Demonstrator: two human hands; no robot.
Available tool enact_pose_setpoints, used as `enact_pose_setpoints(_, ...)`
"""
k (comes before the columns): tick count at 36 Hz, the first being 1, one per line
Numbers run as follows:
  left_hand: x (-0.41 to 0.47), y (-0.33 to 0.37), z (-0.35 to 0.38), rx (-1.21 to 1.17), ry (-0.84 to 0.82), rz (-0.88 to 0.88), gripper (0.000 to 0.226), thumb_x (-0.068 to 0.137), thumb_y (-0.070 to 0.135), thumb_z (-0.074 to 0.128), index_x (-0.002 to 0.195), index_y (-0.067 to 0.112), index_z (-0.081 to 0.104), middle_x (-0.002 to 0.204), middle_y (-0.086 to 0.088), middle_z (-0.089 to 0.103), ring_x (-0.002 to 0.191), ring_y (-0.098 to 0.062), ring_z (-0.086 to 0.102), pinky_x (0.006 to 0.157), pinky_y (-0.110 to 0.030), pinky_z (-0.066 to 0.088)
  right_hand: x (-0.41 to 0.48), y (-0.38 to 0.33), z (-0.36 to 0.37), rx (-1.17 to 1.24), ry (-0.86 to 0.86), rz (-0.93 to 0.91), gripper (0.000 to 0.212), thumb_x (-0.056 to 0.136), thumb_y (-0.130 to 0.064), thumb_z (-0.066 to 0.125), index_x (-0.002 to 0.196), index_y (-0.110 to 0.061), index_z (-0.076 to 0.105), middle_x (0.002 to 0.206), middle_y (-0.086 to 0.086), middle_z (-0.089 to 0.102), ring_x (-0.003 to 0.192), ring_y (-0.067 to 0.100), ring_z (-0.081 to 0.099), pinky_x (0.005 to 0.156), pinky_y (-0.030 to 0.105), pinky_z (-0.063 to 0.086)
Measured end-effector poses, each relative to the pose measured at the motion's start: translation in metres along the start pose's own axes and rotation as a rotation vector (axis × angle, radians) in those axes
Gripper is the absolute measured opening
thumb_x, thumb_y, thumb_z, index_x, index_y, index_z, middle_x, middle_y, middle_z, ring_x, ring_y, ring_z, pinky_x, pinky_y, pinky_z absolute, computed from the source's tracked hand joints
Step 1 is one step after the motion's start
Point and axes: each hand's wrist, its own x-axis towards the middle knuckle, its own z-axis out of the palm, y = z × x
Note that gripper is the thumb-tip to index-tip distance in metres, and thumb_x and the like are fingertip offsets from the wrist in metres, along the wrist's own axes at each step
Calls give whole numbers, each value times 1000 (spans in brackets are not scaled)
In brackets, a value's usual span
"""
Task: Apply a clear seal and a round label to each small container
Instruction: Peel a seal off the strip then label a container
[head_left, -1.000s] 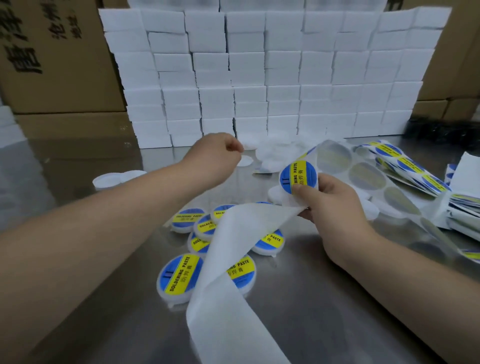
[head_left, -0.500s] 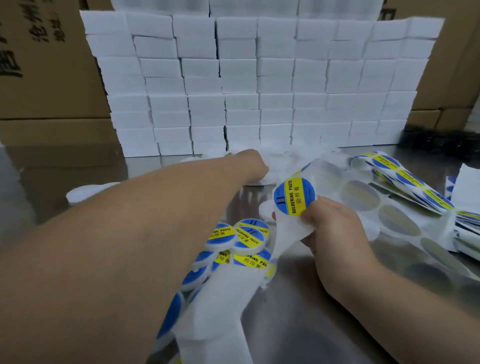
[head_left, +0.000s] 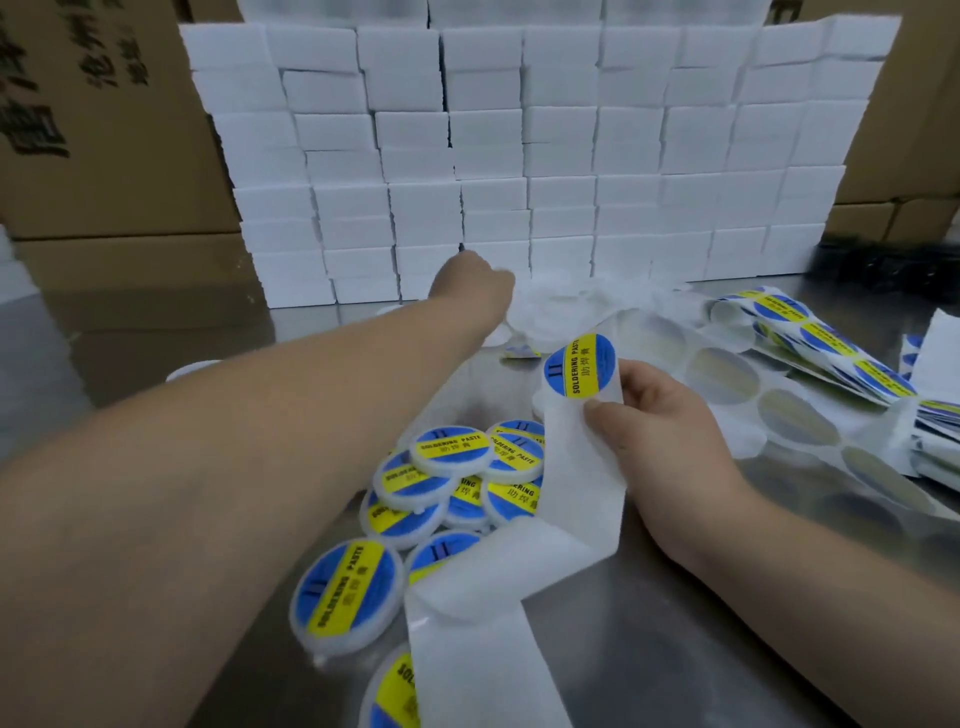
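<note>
My right hand (head_left: 662, 441) pinches a white backing strip (head_left: 576, 499) that carries a round blue and yellow label (head_left: 579, 365) at its top end. The strip trails down toward me over the table. My left hand (head_left: 472, 288) is stretched far forward into a heap of white round pieces (head_left: 561, 306) at the foot of the box wall; its fingers are hidden from me. Several labelled small round containers (head_left: 457, 478) lie in a cluster between my arms, one large one (head_left: 345, 595) nearest to me.
A wall of stacked white boxes (head_left: 519, 156) closes the back of the steel table (head_left: 727, 623). Brown cartons (head_left: 78, 130) stand behind at the left and right. Spent backing with empty round holes (head_left: 753, 395) and strips of unused labels (head_left: 831, 343) lie at the right.
My left arm has reached forward from near the label to the white heap by the boxes. My right hand keeps its hold on the strip, shifted a little lower right.
</note>
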Motion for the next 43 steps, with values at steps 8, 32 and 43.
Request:
enact_pose_setpoints(8, -83, 7, -45, -454, -9, 31, 21, 87, 8, 38, 75, 24, 35, 90, 2, 55, 65, -15, 57, 60, -27, 43, -6, -4, 3, -68, -4, -54, 16, 86, -5, 57, 82, -18, 65, 74, -4, 71, 68, 10, 66, 59, 22, 52)
enact_pose_setpoints(32, -145, -26, -59, 131, -116, 525, 20, 73, 44, 58, 92, 42, 64, 92, 23, 45, 91, 8, 40, 76, 1, 26, -15, -4, 5, -168, -191, -220, 38, 89, 3, 46, 75, -21, 72, 71, -6, 67, 67, 5, 58, 61, 17, 45)
enact_pose_setpoints(43, -148, -25, -60, 251, -81, 630, 18, 68, 48, 66, 74, 41, 51, 90, 22, 41, 92, 5, 39, 69, -9, 29, -18, -3, 7, -278, -204, -305, 28, 87, 3, 50, 72, -13, 67, 70, 8, 62, 69, 8, 51, 64, 24, 38)
